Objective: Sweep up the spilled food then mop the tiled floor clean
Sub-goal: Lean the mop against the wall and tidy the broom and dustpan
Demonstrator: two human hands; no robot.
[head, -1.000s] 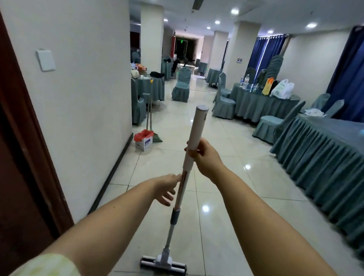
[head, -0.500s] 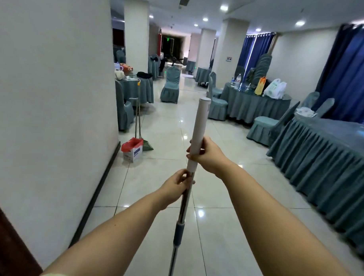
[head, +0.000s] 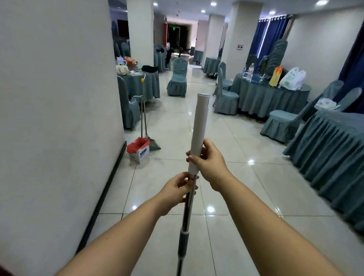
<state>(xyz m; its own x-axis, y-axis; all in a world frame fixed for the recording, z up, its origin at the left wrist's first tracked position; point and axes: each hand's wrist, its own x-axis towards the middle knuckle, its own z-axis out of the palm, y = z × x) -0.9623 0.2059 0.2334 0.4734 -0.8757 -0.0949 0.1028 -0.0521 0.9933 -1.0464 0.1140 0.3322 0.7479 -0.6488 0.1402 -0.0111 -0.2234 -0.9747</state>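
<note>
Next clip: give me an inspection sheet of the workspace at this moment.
Surface: glossy tiled floor, no spilled food visible.
Job's things: mop held roughly upright, its head out of frame; broom and dustpan stand near the wall, beside a red-lined box.
Clutter: bags on a draped table.
Hands: right hand grips the mop high up; left hand grips it just below.
Cables: nothing seen.
Surroundings: covered chairs, pillars, blue curtains.

left forearm (head: 122,228) — bare | right forearm (head: 267,219) — bare | left hand (head: 178,187), right hand (head: 210,159): bare
</note>
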